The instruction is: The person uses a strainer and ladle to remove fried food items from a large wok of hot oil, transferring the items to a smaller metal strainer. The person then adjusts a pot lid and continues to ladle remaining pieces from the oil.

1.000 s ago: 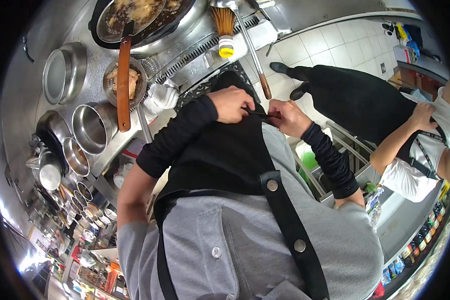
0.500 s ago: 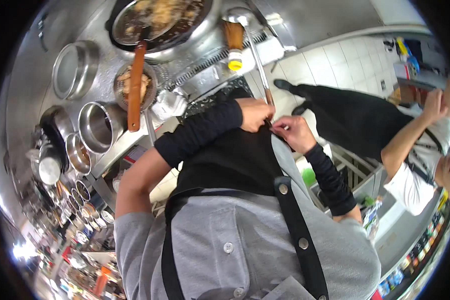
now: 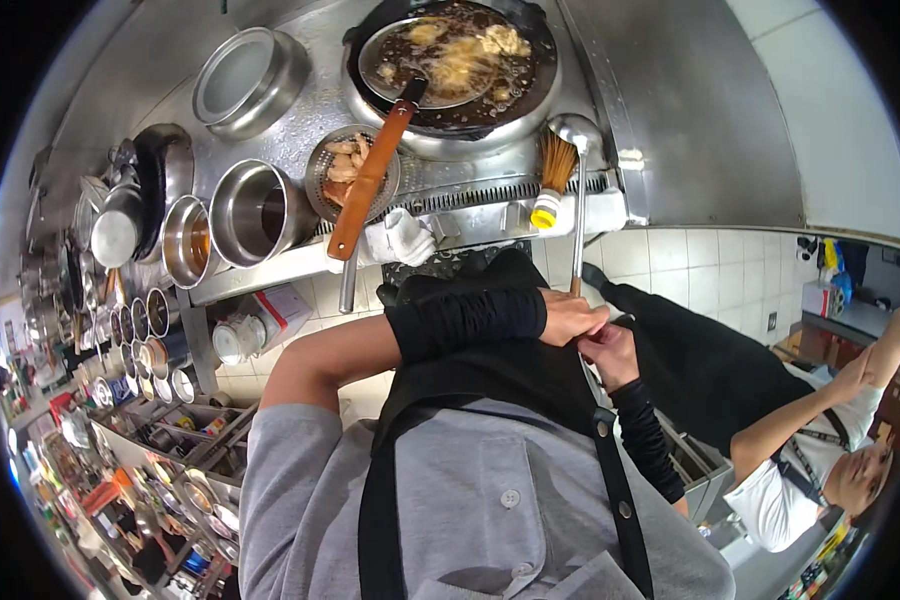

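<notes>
My left hand reaches across my body, its fingers closed. Beside it my right hand is closed too, fingertips meeting the left's. Both are at the right edge of my black apron; whatever they pinch is hidden. Just beyond them, a ladle lies over the stove's front edge, next to a bristle brush with a yellow end. Farther off, pieces of food fry in dark, bubbling oil in a wok. A wooden-handled strainer rests in it, its handle crossing a perforated ladle of pale pieces.
Steel pots and a lidded pot stand left on the stove, near a folded white cloth. A co-worker in a black apron stands at the right. Shelves with containers are at lower left.
The view has swung, so the stove and wok appear farther right and lower. My two hands have come closer together, the left's fingers now against the right's.
</notes>
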